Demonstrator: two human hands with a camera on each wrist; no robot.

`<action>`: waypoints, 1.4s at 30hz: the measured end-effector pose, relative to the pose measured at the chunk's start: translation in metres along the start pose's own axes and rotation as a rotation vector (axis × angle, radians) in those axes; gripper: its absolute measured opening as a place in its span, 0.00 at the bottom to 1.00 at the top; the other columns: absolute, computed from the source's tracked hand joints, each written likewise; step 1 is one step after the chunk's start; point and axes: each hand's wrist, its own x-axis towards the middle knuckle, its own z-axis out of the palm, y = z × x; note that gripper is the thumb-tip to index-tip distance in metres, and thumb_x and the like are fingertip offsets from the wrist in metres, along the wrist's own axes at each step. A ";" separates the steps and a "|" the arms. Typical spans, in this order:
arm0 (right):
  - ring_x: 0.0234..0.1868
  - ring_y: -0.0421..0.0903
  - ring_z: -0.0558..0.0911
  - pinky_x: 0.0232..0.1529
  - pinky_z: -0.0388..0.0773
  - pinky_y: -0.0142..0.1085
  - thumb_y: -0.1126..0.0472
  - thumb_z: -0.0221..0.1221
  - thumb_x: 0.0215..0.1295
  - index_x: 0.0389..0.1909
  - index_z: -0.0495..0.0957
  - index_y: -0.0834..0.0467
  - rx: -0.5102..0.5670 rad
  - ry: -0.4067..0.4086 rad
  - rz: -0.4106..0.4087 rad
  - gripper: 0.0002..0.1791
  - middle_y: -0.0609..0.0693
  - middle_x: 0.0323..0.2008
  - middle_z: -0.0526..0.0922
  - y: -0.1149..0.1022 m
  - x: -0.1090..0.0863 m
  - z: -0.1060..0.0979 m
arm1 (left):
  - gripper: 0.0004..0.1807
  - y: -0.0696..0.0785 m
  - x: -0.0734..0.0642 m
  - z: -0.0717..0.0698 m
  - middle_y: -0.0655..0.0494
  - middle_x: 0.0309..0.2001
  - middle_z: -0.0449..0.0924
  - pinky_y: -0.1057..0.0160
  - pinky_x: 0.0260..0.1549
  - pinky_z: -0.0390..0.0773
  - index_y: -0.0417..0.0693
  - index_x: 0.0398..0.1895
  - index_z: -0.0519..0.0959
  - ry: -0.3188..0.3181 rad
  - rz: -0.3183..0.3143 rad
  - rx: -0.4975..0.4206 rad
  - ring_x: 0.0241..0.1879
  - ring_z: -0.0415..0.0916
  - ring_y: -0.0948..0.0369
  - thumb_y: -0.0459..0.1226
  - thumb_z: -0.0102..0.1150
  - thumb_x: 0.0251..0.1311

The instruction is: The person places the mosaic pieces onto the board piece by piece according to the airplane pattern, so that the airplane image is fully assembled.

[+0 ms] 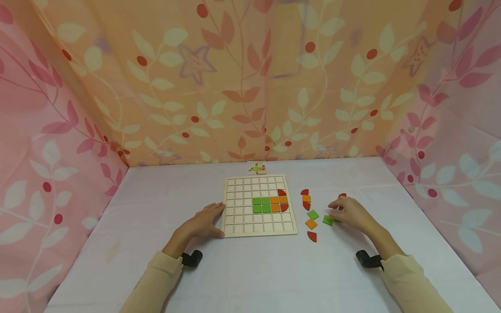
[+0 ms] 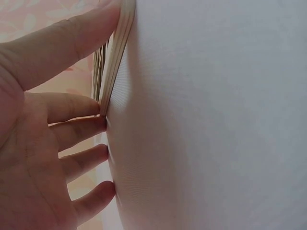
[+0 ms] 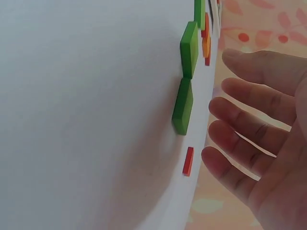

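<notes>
My left hand (image 1: 203,221) rests at the left edge of a wooden grid board (image 1: 239,216), thumb and fingertips against its rim, holding it from the side. On the board's right half sit green square tiles (image 1: 261,205), orange square tiles (image 1: 275,200) and red quarter-circle tiles (image 1: 282,192). To the right, my right hand (image 1: 352,213) hovers over loose pieces with its fingers extended and nothing between them. Below it in the right wrist view lie two green tiles (image 3: 182,108), corner to corner, and a red piece (image 3: 188,161). The hand partly covers one green tile in the head view.
Between board and right hand lie loose red pieces (image 1: 312,236), orange tiles (image 1: 311,224) and a green tile (image 1: 313,214). A small pattern card (image 1: 257,168) lies behind the board. Floral curtains (image 1: 242,87) enclose the white-covered table (image 1: 258,274).
</notes>
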 end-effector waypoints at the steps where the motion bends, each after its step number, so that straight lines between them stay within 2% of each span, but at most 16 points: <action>1: 0.39 0.49 0.77 0.42 0.79 0.45 0.60 0.65 0.59 0.46 0.83 0.66 -0.002 -0.013 0.018 0.17 0.54 0.37 0.83 0.001 -0.001 0.000 | 0.51 0.000 0.000 0.000 0.44 0.76 0.54 0.38 0.71 0.52 0.40 0.74 0.57 0.000 0.000 -0.001 0.76 0.47 0.43 0.42 0.74 0.48; 3: 0.39 0.49 0.77 0.43 0.79 0.46 0.61 0.65 0.59 0.47 0.82 0.66 -0.004 -0.035 0.048 0.17 0.54 0.37 0.83 0.003 -0.001 0.001 | 0.51 0.000 -0.001 0.000 0.44 0.76 0.54 0.38 0.71 0.52 0.40 0.74 0.57 0.001 -0.001 -0.003 0.76 0.47 0.43 0.42 0.74 0.48; 6: 0.39 0.49 0.77 0.43 0.79 0.48 0.63 0.66 0.57 0.46 0.83 0.67 -0.021 -0.041 0.051 0.17 0.55 0.37 0.84 0.007 -0.003 0.001 | 0.51 0.000 -0.001 0.000 0.44 0.76 0.54 0.38 0.71 0.52 0.40 0.74 0.57 0.001 -0.001 -0.005 0.76 0.46 0.42 0.41 0.74 0.49; 14: 0.32 0.46 0.74 0.34 0.71 0.38 0.65 0.68 0.52 0.40 0.83 0.67 -0.057 -0.017 0.024 0.15 0.53 0.31 0.81 0.016 -0.007 0.003 | 0.51 -0.001 0.000 0.002 0.43 0.76 0.55 0.37 0.70 0.52 0.40 0.74 0.57 0.005 0.009 0.000 0.76 0.47 0.42 0.42 0.74 0.48; 20: 0.32 0.46 0.74 0.34 0.71 0.37 0.66 0.67 0.52 0.38 0.84 0.66 -0.076 -0.018 0.046 0.12 0.52 0.29 0.79 0.017 -0.008 0.005 | 0.51 -0.001 0.000 0.002 0.44 0.76 0.55 0.37 0.70 0.52 0.40 0.74 0.57 -0.001 0.004 -0.001 0.76 0.47 0.42 0.42 0.74 0.48; 24: 0.32 0.47 0.74 0.35 0.74 0.39 0.67 0.66 0.53 0.39 0.84 0.66 -0.089 -0.032 0.079 0.12 0.52 0.30 0.79 0.015 -0.007 0.005 | 0.51 -0.001 0.000 0.001 0.44 0.76 0.54 0.37 0.70 0.52 0.40 0.74 0.57 -0.006 0.003 -0.003 0.76 0.46 0.42 0.41 0.74 0.48; 31: 0.32 0.47 0.76 0.40 0.78 0.47 0.68 0.65 0.52 0.37 0.84 0.67 -0.133 -0.021 0.058 0.11 0.54 0.32 0.82 0.010 -0.005 0.005 | 0.51 -0.002 0.000 0.000 0.43 0.76 0.54 0.37 0.70 0.52 0.40 0.74 0.57 -0.004 0.010 0.000 0.76 0.47 0.42 0.42 0.73 0.49; 42: 0.33 0.48 0.77 0.41 0.78 0.48 0.68 0.66 0.53 0.39 0.83 0.67 -0.121 -0.039 0.077 0.11 0.56 0.33 0.82 0.008 -0.005 0.004 | 0.51 -0.001 0.000 -0.001 0.43 0.76 0.53 0.36 0.70 0.51 0.40 0.74 0.56 -0.003 0.017 -0.006 0.76 0.46 0.41 0.42 0.74 0.49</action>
